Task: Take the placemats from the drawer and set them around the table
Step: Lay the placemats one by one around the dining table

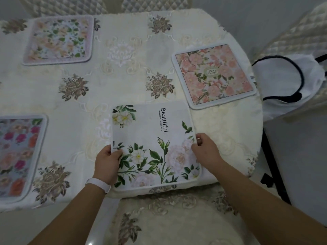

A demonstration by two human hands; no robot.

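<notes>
A white placemat point(152, 138) printed with white flowers, green leaves and the word "Beautiful" lies at the table's near edge. My left hand point(107, 163) pinches its left edge and my right hand point(206, 149) pinches its right edge. Three other placemats lie flat on the table point(123, 82): a pink rose placemat point(214, 75) at the right, a pale peach-and-green floral placemat point(59, 39) at the far left, and a bright pink-and-orange floral placemat point(16, 156) at the near left, cut off by the frame.
A cream embroidered cloth with brown flower motifs covers the table. A cushioned chair seat point(169, 220) sits just below the near edge. A white bag with dark straps point(284, 84) rests on a chair at the right. Quilted chair backs point(74, 6) stand behind the table.
</notes>
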